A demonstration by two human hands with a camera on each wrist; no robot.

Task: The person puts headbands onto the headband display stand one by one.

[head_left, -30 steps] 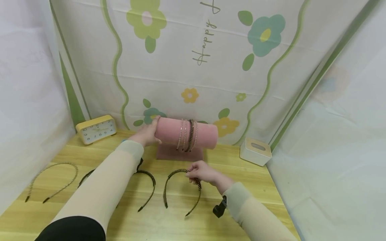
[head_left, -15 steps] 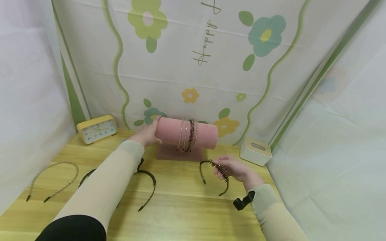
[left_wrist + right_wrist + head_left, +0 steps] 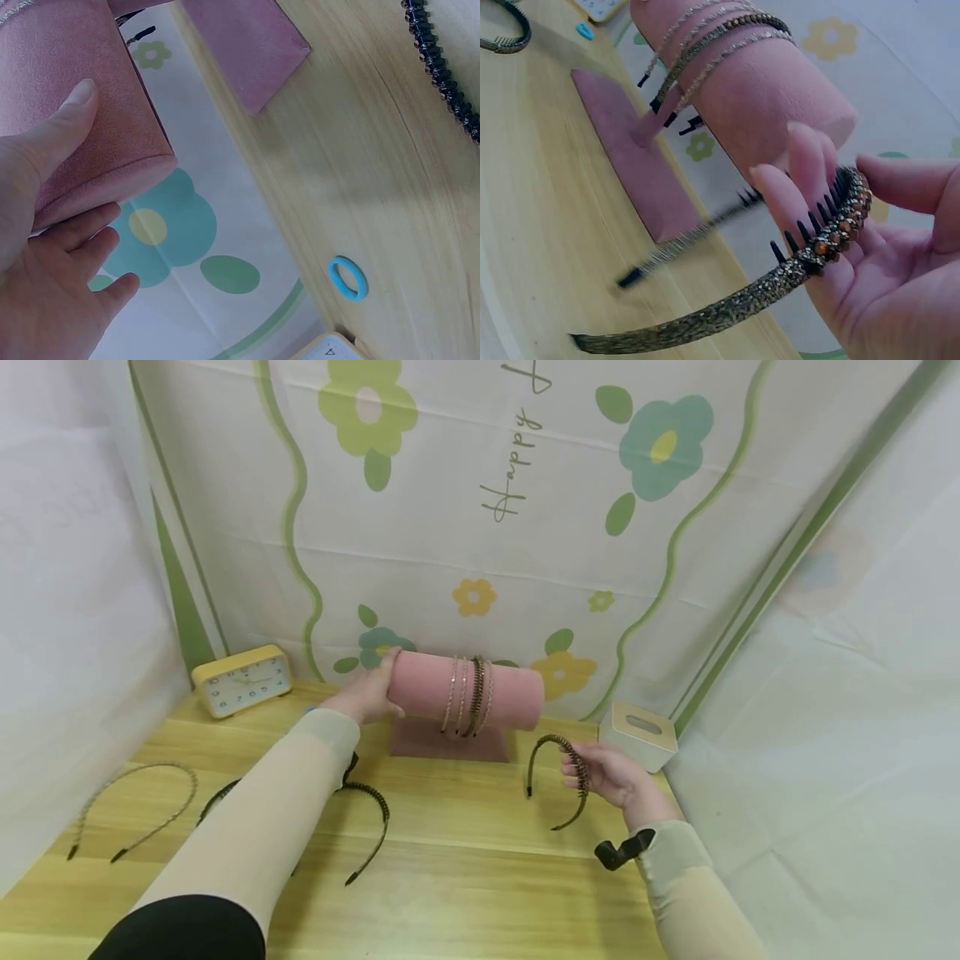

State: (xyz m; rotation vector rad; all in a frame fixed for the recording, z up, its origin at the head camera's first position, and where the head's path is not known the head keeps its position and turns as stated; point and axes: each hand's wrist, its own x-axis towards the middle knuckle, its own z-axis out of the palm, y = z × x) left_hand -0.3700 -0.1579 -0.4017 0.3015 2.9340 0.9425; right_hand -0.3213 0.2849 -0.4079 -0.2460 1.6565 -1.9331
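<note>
My left hand (image 3: 363, 693) grips the left end of a pink velvet roll-shaped display stand (image 3: 423, 685). In the left wrist view its thumb lies across the roll and its fingers reach around the end. Several headbands (image 3: 476, 697) circle the middle of the roll, one dark, the others pale and glittery. Right of the stand, my right hand (image 3: 618, 777) holds a dark beaded headband (image 3: 832, 247) by its arch, raised off the table. Seen from the right wrist, small black teeth line its inner side, and both tips point away from the palm, towards the stand's base (image 3: 630, 161).
A pale twisted headband (image 3: 191, 793) lies at the table's left. Near it, a dark headband (image 3: 384, 818) is partly hidden by my left forearm. A yellow clock (image 3: 243, 685), a blue ring (image 3: 335, 279) and a tissue box (image 3: 637, 735) stand or lie towards the back.
My right hand has lifted the dark beaded headband from the table in front of the stand and carried it right, turning it. The left hand stays on the roll.
</note>
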